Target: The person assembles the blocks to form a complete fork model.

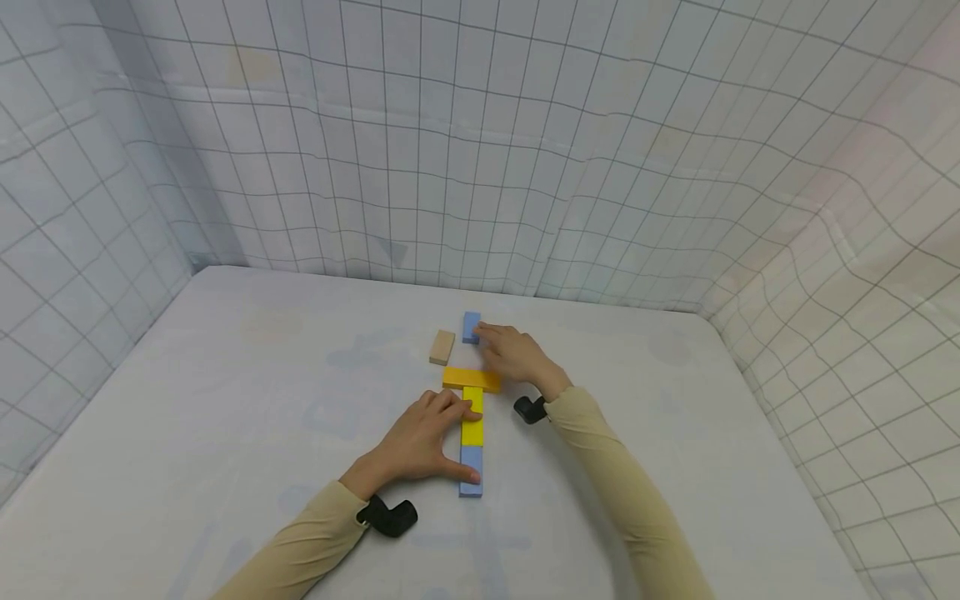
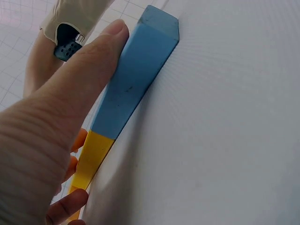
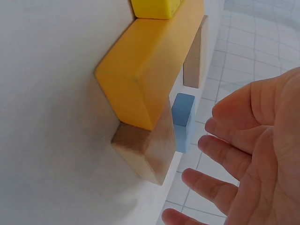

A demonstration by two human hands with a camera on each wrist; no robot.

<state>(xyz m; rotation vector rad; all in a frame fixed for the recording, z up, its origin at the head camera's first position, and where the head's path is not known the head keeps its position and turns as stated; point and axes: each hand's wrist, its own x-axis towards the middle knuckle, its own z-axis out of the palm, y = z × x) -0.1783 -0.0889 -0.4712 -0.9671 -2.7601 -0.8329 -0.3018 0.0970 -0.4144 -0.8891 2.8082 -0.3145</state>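
A blue block point(image 1: 471, 490), a yellow block point(image 1: 472, 432) and an orange block point(image 1: 459, 377) lie joined in a T, the orange one crosswise at the far end. My left hand point(image 1: 422, 435) spreads along the stem, its thumb touching the blue block point(image 2: 133, 79) and its fingers at the yellow block point(image 2: 96, 152). Beyond the crossbar, my right hand point(image 1: 517, 354) reaches over with parted fingers beside another blue block point(image 1: 470, 325). From the right wrist, that far blue block point(image 3: 182, 117) shows outside the fingers; contact is unclear.
A plain wooden block point(image 1: 442, 347) lies off the orange block's left end. Another wooden block point(image 3: 150, 147) adjoins its right end, hidden by my right hand in the head view. Gridded curtains point(image 1: 465, 167) surround the white table point(image 1: 247, 358).
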